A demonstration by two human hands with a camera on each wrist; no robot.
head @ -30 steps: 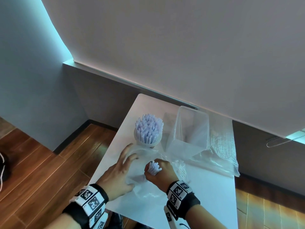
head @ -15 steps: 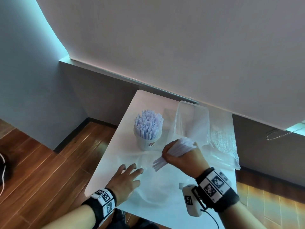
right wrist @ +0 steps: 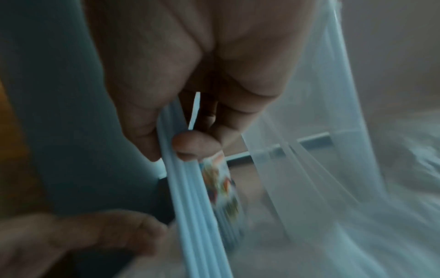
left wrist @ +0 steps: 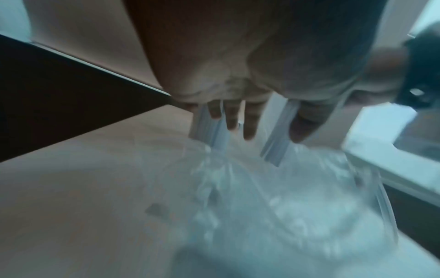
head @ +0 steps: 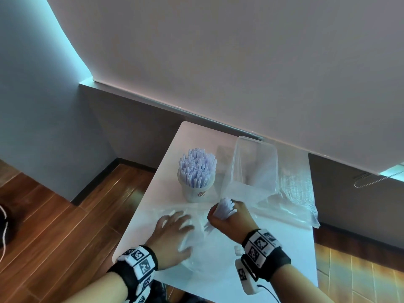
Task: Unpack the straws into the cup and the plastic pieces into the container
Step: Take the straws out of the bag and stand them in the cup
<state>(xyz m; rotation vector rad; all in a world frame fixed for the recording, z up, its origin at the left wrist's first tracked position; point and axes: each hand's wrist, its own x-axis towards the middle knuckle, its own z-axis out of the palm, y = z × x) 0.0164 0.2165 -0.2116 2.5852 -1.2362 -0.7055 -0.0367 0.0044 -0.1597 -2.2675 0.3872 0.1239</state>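
Observation:
A white cup point(head: 195, 193) packed with pale blue straws point(head: 197, 166) stands on the white table point(head: 290, 248). Right of it is an empty clear container point(head: 253, 165). My right hand point(head: 229, 221) grips a bundle of straws point(head: 224, 207) upright, just in front of the cup; the right wrist view shows the fingers point(right wrist: 195, 144) curled round the straws point(right wrist: 190, 188). My left hand point(head: 172, 232) lies flat with spread fingers on the clear plastic bag point(head: 196, 248), pressing it to the table. In the left wrist view the fingers point(left wrist: 247, 124) stretch out over the crumpled bag point(left wrist: 273, 197).
A second clear plastic bag point(head: 293, 193) lies at the right of the table beside and behind the container. The table's left edge drops to a wooden floor point(head: 54, 226). A grey wall point(head: 218, 62) runs close behind the table.
My right hand, which had lifted the straw bundle slanted near the container, has swung it upright and brought it back down in front of the cup. The left hand stays flat on the bag.

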